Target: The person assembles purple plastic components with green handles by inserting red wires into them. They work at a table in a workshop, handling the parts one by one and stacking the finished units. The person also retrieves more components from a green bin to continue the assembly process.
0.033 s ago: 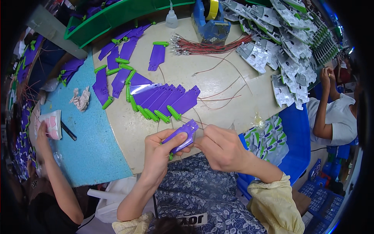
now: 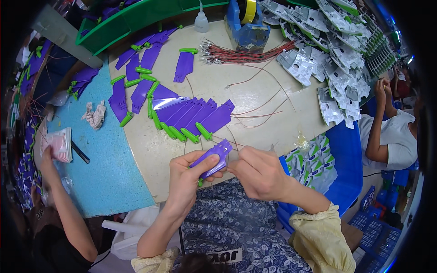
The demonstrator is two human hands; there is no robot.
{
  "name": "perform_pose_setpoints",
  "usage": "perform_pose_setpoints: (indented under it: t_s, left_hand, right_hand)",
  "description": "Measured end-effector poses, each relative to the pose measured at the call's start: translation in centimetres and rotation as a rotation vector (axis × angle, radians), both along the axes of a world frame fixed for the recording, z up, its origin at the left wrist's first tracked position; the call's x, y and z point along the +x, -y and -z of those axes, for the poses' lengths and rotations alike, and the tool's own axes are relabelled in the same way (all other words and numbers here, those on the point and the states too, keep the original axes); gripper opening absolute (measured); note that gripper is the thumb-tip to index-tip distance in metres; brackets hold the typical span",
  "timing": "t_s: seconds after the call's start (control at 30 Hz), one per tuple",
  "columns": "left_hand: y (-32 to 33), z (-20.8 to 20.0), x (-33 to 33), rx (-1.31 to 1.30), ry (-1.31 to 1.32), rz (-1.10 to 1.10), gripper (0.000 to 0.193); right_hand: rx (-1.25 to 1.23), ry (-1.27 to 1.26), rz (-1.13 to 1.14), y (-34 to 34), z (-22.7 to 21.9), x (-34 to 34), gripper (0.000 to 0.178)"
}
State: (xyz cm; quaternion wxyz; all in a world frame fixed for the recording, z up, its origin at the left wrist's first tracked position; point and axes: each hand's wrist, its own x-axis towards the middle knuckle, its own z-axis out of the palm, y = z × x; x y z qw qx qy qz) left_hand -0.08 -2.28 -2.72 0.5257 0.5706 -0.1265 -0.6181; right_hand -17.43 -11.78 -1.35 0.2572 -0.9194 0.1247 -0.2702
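My left hand (image 2: 185, 176) grips a purple plastic fin with a green end (image 2: 214, 157), the thumb pressed flat on its face. Right beside it, my right hand (image 2: 260, 172) has its fingers pinched together at the fin's edge. A thin wire seems to run from the fin to those fingertips, though the pinch hides most of it. Just beyond my hands, several purple fins with green ends (image 2: 195, 111) lie fanned and overlapping on the table. Thin red wires (image 2: 257, 114) trail from them to the right.
A bundle of red wires (image 2: 246, 55) lies below a blue tape dispenser (image 2: 248, 34) and a small bottle (image 2: 200, 20). Grey-white housings (image 2: 337, 59) are piled at far right, above a blue bin (image 2: 343, 159). At left, a co-worker's hand (image 2: 48, 159) touches a pink-white packet (image 2: 61, 144).
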Motion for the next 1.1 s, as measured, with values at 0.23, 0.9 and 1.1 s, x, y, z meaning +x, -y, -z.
perform_pose_setpoints:
  t_s: [0.23, 0.9, 1.1]
  left_hand:
    - [-0.7, 1.1, -2.1, -0.256, 0.543, -0.020, 0.013]
    - [-1.0, 1.0, 9.2, -0.351, 1.373, 0.427, 0.060]
    - [-3.4, 0.8, 8.2, -0.285, 1.619, 0.427, 0.069]
  right_hand:
    - [0.223, 0.094, 0.216, 1.8, -0.3, 1.0, 0.021]
    - [0.104, -0.080, -0.020, 7.6, 3.3, 5.5, 0.060]
    - [-0.004, -0.219, -0.127, 7.0, 2.4, 7.7, 0.067]
